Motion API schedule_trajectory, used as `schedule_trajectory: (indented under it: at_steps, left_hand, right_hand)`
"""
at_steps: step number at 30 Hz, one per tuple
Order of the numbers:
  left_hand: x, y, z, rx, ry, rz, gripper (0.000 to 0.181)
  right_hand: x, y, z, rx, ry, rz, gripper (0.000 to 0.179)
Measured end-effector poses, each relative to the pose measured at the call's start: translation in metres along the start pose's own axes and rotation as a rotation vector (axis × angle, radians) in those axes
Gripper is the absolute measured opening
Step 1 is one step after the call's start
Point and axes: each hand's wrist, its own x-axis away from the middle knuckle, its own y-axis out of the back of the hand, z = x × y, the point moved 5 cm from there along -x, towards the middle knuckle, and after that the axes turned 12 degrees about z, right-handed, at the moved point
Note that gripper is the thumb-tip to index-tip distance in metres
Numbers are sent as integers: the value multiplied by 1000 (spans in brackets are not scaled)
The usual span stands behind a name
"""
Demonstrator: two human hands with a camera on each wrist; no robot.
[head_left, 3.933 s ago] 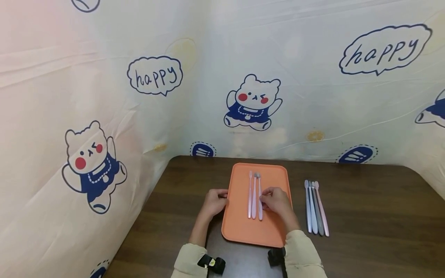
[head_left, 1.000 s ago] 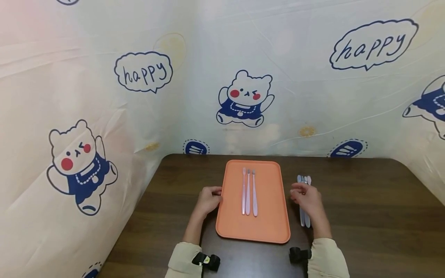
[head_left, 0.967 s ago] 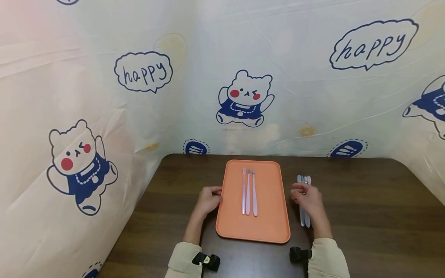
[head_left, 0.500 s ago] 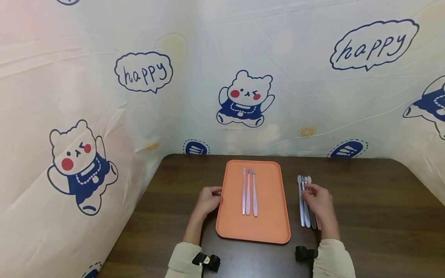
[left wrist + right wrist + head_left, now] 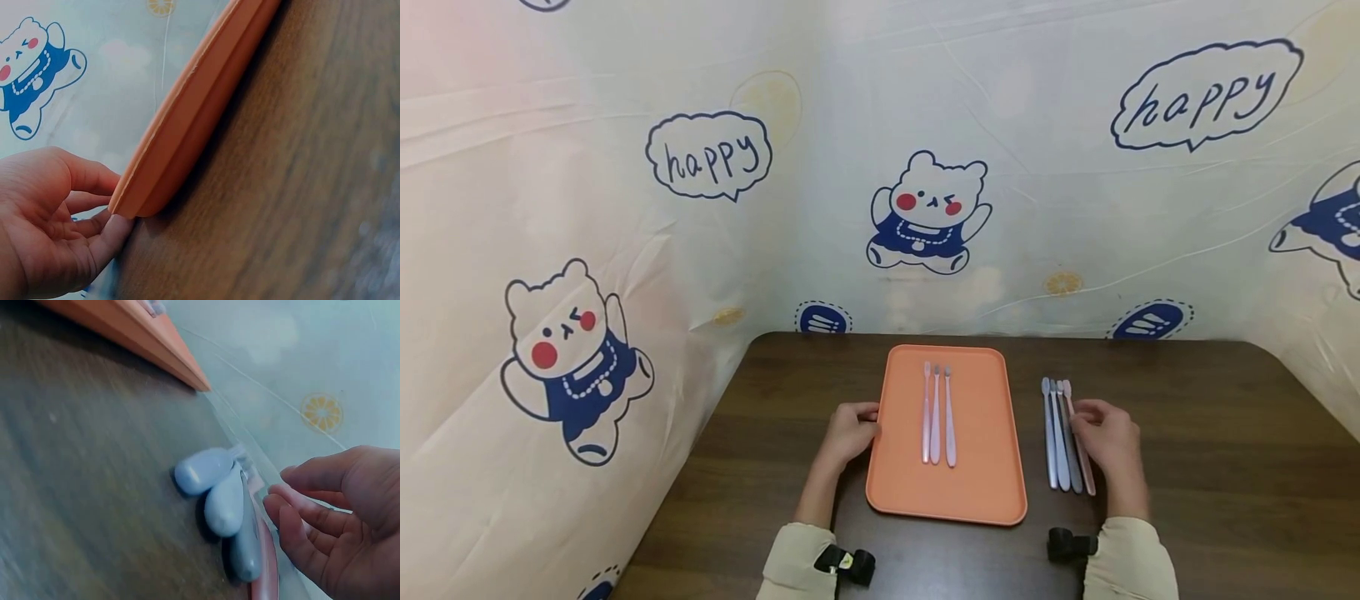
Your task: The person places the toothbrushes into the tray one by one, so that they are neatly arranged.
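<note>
Bench point(image 5: 925, 554) comes first, then the right grip point(image 5: 1108, 437): narrow, fingers loosely bent, seemingly holding nothing. Just beside its fingertips lies the pink utensil point(image 5: 1085, 462), outermost of a slightly fanned row. To take or straighten it cleanly, I'd pinch that handle alone, leaving the grey utensil point(image 5: 1072, 457) undisturbed. The left grip point(image 5: 852, 433) pinches the orange tray point(image 5: 988, 492); light pressure should steady it without shifting its three lilac utensils point(image 5: 936, 425).
</note>
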Motion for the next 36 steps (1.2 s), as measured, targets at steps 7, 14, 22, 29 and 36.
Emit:
schedule_trajectory:
  at_steps: [7, 14, 22, 29, 36]
  left_hand:
    - [1, 1, -1, -12, 5, -6, 46]
    - [1, 2, -2, -18, 5, -16, 45]
    - [1, 1, -1, -15, -1, -13, 45]
    - [-1, 1, 0, -29, -2, -11, 44]
    - [0, 1, 0, -18, 12, -6, 44]
  right_hand:
    - [1, 3, -7, -12, -31, -2, 41]
    - [0, 4, -12, -27, -88, 60, 43]
    - [0, 5, -17, -67, -100, 118, 44]
    - [0, 8, -20, -90, -125, 138, 49]
    - [0, 7, -23, -143, -175, 173, 51]
